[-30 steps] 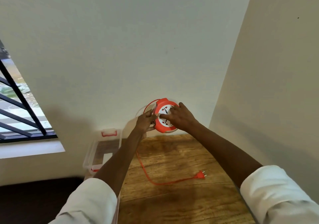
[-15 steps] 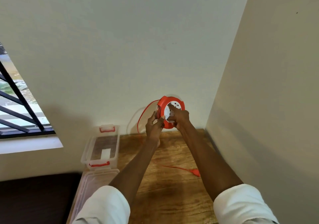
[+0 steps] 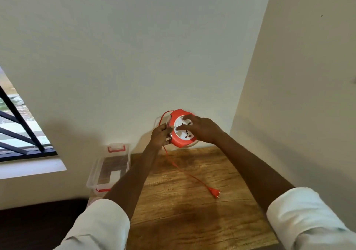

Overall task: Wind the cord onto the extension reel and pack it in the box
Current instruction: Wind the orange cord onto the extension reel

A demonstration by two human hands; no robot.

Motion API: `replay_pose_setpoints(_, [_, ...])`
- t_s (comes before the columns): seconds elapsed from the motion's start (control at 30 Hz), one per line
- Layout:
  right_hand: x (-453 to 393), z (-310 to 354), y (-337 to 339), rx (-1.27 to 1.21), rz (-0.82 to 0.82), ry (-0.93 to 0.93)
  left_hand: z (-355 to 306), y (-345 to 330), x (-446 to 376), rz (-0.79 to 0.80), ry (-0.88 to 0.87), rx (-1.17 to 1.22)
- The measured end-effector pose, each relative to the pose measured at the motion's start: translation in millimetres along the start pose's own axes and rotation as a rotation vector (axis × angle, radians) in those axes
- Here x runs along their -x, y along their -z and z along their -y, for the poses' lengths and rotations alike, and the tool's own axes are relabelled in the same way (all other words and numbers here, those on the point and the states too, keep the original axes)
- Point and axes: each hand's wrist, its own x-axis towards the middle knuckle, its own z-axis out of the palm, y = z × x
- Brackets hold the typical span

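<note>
A single head-worn camera looks forward and down along both outstretched arms, at arm's length from the left hand (image 3: 159, 136) and right hand (image 3: 204, 130). Beneath them lies the brown wooden tabletop (image 3: 192, 201), with pale walls beyond.

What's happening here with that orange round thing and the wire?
A person is winding an orange cord onto a round extension reel held up above a wooden table. The left hand grips the reel's edge where the cord feeds in; the right hand rests on its white socket face. Some cord and the plug lie loose on the table. A clear box stands open at the left.
</note>
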Motion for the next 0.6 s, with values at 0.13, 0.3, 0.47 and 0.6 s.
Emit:
replay_pose_setpoints(0.13, [10,-7,-1,0.218,0.067,0.165,-2,5,-5,0.077,0.003,-0.135])
replay_pose_setpoints(0.3, [14,-3,-8,0.284,0.129,0.174,0,-3,0,0.12,0.033,-0.119])
replay_pose_setpoints(0.47, [10,-2,-10,0.384,0.09,0.146,3,-12,-1,0.111,0.036,-0.038])
replay_pose_setpoints(0.6, [1,4,-11,0.254,-0.007,-0.089,10,-24,0,0.022,-0.005,0.114])
